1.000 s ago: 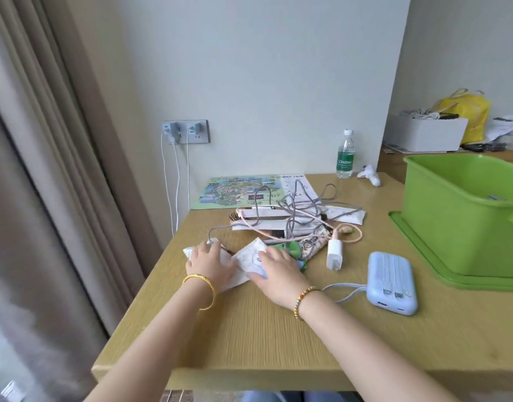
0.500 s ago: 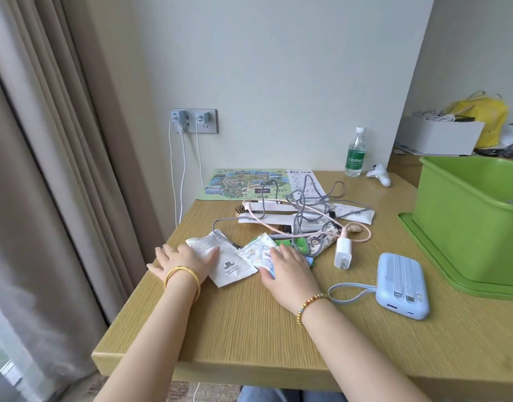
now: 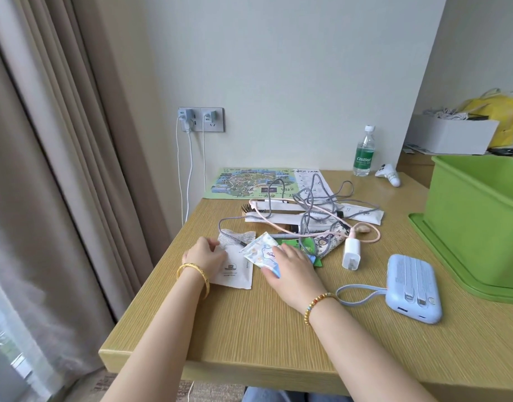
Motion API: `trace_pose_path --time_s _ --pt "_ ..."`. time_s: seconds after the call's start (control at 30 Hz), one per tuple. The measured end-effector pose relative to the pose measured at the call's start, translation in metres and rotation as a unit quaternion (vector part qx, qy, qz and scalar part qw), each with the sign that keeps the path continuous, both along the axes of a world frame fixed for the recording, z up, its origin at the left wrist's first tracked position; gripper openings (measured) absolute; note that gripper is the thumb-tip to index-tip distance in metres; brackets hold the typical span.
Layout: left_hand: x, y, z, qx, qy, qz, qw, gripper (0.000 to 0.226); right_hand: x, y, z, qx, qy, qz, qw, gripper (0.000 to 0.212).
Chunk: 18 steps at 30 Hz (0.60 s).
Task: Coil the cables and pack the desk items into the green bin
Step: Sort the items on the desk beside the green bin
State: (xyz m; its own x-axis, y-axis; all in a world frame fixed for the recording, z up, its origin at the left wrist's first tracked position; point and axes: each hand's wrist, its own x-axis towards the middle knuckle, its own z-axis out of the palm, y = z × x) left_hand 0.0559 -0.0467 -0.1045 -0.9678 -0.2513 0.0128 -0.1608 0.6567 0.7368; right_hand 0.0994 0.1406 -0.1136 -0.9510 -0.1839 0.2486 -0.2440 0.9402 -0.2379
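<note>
White paper, that flat sachet, is what the left hand now rests on, fingers curled over its left edge; half a second ago that hand lay flat on the bare desk further out toward nine o'clock. It looks to me like she is gathering the small packets first. The right hand stays spread, palm down, pressing the blue-patterned packet just beside the sachet, at its three o'clock.

Nothing has gone into the green bin yet; it stands well apart at three o'clock on its lid. The grey and pink cables lie tangled at twelve o'clock from the hands, across paper sleeves and a floral pouch, with the white charger plug and the blue power bank toward two and three o'clock. So the coiling, I'd judge, is untouched, and the packing barely begun.
</note>
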Motion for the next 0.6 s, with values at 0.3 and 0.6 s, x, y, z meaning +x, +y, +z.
trace_pose_path --time_s 0.3,0.6 --pt "0.007 0.005 -0.001 0.034 0.033 -0.038 0.998 0.064 0.0 -0.001 0.0 -0.013 0.007 0.011 1.0 0.048" --pt "0.012 -0.023 0.005 0.259 0.197 0.179 0.929 0.02 0.0 0.005 0.003 -0.119 0.022 0.025 0.992 0.051"
